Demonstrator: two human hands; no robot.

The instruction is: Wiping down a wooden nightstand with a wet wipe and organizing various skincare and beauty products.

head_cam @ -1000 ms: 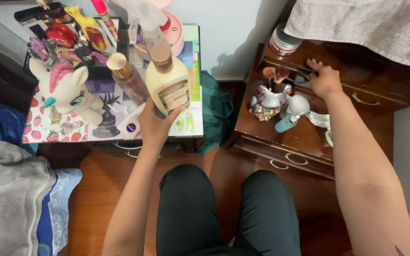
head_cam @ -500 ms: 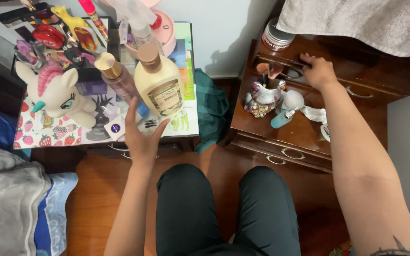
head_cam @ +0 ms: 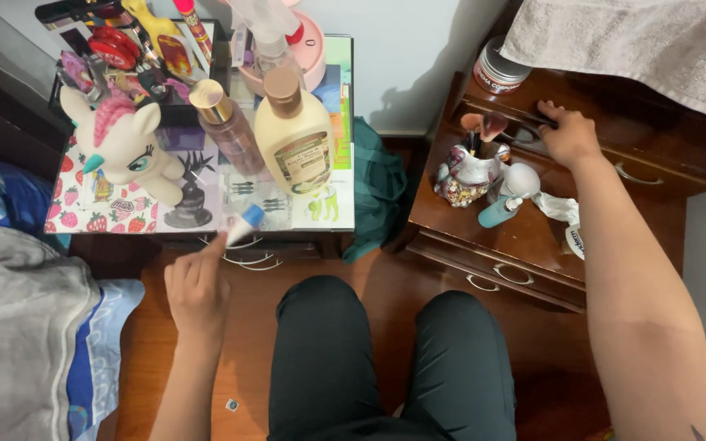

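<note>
Two hands showed, both the person's own. The left hand (head_cam: 196, 286) hung empty below the near edge of the small table (head_cam: 341, 219), fingers loosely curled and the forefinger raised toward a small white tube with a blue cap (head_cam: 243, 222), close to it, though whether it touched could not be told. That tube lay tilted on the table's near edge, cap end nearer the far side. The right hand (head_cam: 569, 135) was well apart from the left, resting palm down on the far part of the wooden dresser (head_cam: 533, 237), fingers over the edge of its upper drawer; whether they gripped anything could not be told. Two large bottles stood upright just beside each other on the table: one cream lotion bottle (head_cam: 294, 140) with a brown cap and one pinkish spray bottle (head_cam: 229, 126) with a gold cap. One white toy unicorn (head_cam: 124, 151) with a pink mane stood to their left. On the dresser stood one patterned cup of makeup brushes (head_cam: 467, 171), one small teal bottle (head_cam: 498, 211) lying beside it, and one round lidded jar (head_cam: 496, 72) at the far edge. One grey towel (head_cam: 631, 45) hung at the far right.
</note>
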